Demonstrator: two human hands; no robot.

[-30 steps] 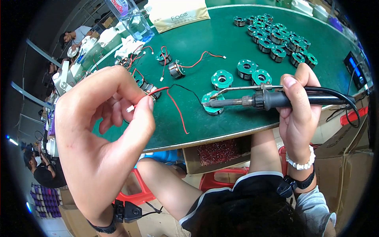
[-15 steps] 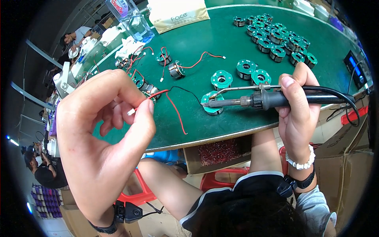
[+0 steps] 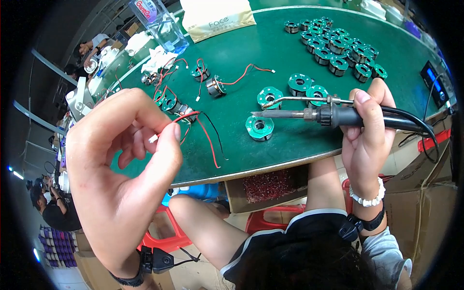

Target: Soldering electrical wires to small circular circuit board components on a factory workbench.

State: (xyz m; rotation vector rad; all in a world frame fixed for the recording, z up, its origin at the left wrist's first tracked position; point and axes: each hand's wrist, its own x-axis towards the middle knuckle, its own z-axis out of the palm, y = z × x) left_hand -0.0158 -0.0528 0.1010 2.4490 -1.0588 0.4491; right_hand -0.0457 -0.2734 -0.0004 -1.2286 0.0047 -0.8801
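Red and black wires (image 3: pixel 186 116) hang pinched in the left hand (image 3: pixel 121 176); the right hand (image 3: pixel 367 140) grips a soldering iron (image 3: pixel 333 117) over the nearest round board (image 3: pixel 252 128). Soldering seems underway; the next joint calls for a steady wire end.

From the wearer's head height, one wide fisheye camera is facing down and forward over the green surface (image 3: pixel 251 41), looking closely at the left hand (image 3: pixel 108 157) and right hand (image 3: pixel 365 145), taking in the legs (image 3: pixel 208 227) below and bending straight edges toward its rim.
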